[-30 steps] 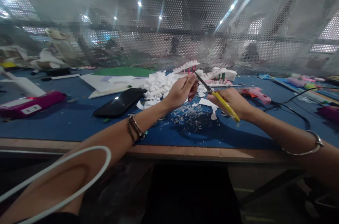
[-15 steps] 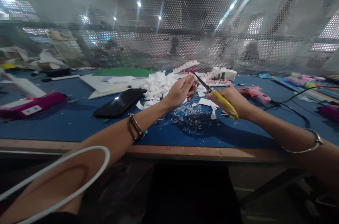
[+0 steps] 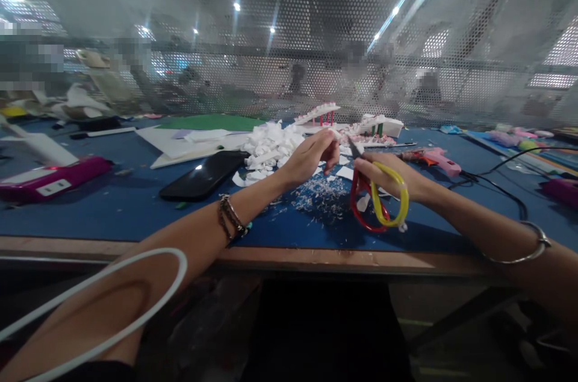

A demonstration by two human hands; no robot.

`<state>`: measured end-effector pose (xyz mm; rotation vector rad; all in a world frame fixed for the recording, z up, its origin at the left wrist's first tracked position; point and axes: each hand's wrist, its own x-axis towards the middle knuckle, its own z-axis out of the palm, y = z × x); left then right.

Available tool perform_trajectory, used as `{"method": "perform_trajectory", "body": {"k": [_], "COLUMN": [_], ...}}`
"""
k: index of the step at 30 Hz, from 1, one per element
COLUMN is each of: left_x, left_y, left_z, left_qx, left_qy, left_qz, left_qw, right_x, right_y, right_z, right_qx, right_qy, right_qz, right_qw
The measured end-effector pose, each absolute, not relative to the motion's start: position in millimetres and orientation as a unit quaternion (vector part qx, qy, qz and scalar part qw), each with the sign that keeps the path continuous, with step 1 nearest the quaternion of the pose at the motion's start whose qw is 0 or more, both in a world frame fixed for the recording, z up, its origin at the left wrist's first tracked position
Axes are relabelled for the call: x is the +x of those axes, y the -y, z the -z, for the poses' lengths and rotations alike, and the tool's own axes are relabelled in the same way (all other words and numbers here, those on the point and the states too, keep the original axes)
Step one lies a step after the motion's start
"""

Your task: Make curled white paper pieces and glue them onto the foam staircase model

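Blue covers the table (image 3: 121,213), white scraps (image 3: 272,144) heaped on it; the left hand (image 3: 308,159) pinches a white bit (image 3: 336,135) in its fingers, while scissors (image 3: 404,195) sit in the right hand's (image 3: 413,178) fingers, alongside.

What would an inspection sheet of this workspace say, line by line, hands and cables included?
Surface: blue tabletop, littered with fine white shreds below the hands.
Job's things: scissors with red and yellow handles; white scrap pile.
Clutter: black phone, pink glue gun, green sheet.
Left hand: fingertips together at something white, too small to identify.
Right hand: holding the scissors.
Cables: black cable lies right of the glue gun; white cord loops before the left forearm.
Surroundings: perforated screen behind; lights.
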<state>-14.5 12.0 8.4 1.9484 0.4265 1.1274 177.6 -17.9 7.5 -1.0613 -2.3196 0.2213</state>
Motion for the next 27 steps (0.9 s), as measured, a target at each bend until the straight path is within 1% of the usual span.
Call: {"method": "perform_trajectory", "body": {"k": [2, 5, 7, 10, 12, 15, 17, 21, 22, 24, 26, 27], "left_x": [-14, -13, -14, -15, -17, -19, -20, -21, -21, -22, -23, -23], "left_y": [-11, -11, -12, -14, -15, -15, -15, -18, -19, -21, -21, -21], "left_z": [-9, -9, -9, -8, -7, -7, -7, -7, -7, -6, -6, -5], "left_qx": [0.778, 0.784, 0.793, 0.816, 0.827, 0.830, 0.829, 0.838, 0.843, 0.855, 0.867, 0.871], "left_qy": [-0.179, -0.192, -0.197, -0.191, -0.182, -0.184, -0.193, -0.199, -0.201, -0.212, -0.237, -0.253], "left_qz": [-0.451, -0.462, -0.463, -0.451, -0.446, -0.458, -0.468, -0.464, -0.463, -0.461, -0.438, -0.420], "left_qw": [0.398, 0.368, 0.343, 0.308, 0.289, 0.259, 0.238, 0.206, 0.186, 0.109, 0.006, -0.041], "right_x": [172, 170, 174, 182, 182, 171, 157, 132, 130, 134, 146, 153], "right_y": [18, 19, 18, 7, -8, -35, -51, -63, -63, -57, -47, -41], "right_z": [-5, -4, -8, -19, -28, -37, -37, -27, -26, -27, -33, -36], "right_qx": [-0.401, -0.412, -0.418, -0.417, -0.429, -0.480, -0.479, -0.430, -0.420, -0.402, -0.385, -0.381], "right_qy": [0.867, 0.847, 0.837, 0.840, 0.843, 0.835, 0.849, 0.893, 0.899, 0.908, 0.907, 0.897], "right_qz": [-0.086, -0.085, -0.067, -0.030, 0.014, 0.085, 0.079, 0.013, 0.001, -0.009, -0.027, -0.060], "right_qw": [0.285, 0.325, 0.348, 0.344, 0.323, 0.257, 0.206, 0.130, 0.119, 0.121, 0.167, 0.216]}}
